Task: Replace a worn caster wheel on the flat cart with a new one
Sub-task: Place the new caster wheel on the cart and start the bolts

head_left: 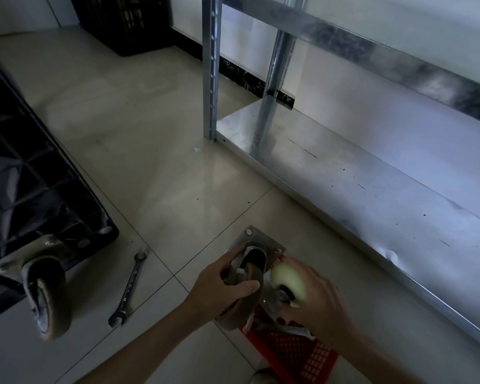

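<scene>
My left hand [227, 286] grips a worn caster with a brownish wheel [250, 275]; its square metal mounting plate [257, 239] points away from me. My right hand [313, 295] holds a new caster with a pale cream wheel [288, 281] just above a red perforated basket [291, 353]. The two casters are side by side, nearly touching. The black flat cart [25, 167] lies upturned at the left, its ribbed underside showing, with one grey caster [49, 295] still mounted at its near corner.
A combination wrench [128, 289] lies on the tiled floor between the cart and my hands. A steel shelving rack [358, 189] stands at the right with its low shelf close to the floor. A dark crate [122, 20] sits against the far wall.
</scene>
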Action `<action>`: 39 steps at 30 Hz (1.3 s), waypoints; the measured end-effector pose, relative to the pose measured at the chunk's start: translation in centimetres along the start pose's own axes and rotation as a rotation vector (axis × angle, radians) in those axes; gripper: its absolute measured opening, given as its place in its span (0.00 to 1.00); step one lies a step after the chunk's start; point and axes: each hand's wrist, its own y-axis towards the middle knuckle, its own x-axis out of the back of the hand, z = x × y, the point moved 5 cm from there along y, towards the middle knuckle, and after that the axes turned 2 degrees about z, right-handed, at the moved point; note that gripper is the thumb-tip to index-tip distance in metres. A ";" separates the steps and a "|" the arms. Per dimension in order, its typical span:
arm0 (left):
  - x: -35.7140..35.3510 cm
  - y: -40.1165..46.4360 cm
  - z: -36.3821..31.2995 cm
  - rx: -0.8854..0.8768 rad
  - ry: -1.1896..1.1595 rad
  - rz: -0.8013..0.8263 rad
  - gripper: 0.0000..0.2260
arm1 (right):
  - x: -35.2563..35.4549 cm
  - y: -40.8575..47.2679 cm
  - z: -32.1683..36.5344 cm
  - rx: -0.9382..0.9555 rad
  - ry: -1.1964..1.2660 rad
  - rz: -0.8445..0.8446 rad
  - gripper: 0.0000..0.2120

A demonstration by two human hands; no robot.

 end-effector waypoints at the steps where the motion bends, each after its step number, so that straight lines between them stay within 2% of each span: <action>1: -0.2 0.1 -0.2 -0.004 0.033 0.010 0.36 | 0.9 -0.5 -0.2 -0.019 -0.012 -0.012 0.40; 4: -1.2 0.8 -0.6 0.018 0.141 0.043 0.44 | 3.5 -2.0 -0.8 -0.065 -0.028 -0.045 0.39; 8: -2.6 1.9 -1.2 0.080 0.317 0.089 0.48 | 6.3 -3.3 -0.4 -0.092 -0.027 -0.076 0.38; 16: -5.8 3.2 -1.4 0.098 0.537 0.083 0.32 | 12.0 -4.1 1.4 -0.037 -0.056 -0.297 0.38; 22: -7.5 3.0 -0.4 0.110 0.720 0.183 0.47 | 14.4 -3.3 2.7 -0.009 -0.045 -0.375 0.38; 26: -6.7 2.1 -0.1 0.085 0.849 0.176 0.47 | 14.7 -2.0 5.4 0.075 -0.026 -0.380 0.38; 29: -4.3 1.3 -0.6 0.048 0.750 0.094 0.42 | 14.3 -0.7 7.7 0.163 -0.001 -0.358 0.38; 32: 0.3 0.0 -3.0 -0.076 0.497 -0.183 0.30 | 13.4 0.6 10.1 0.243 0.020 -0.307 0.39; 34: 3.7 -1.0 -5.0 -0.201 0.419 -0.337 0.30 | 12.8 1.6 11.7 0.284 0.034 -0.279 0.41; 36: 6.6 -2.1 -6.0 -0.284 0.416 -0.362 0.34 | 12.1 2.4 13.4 0.318 0.088 -0.240 0.42; 39: 9.6 -3.7 -6.0 -0.275 0.337 -0.314 0.37 | 11.3 3.4 16.3 0.380 0.174 -0.206 0.41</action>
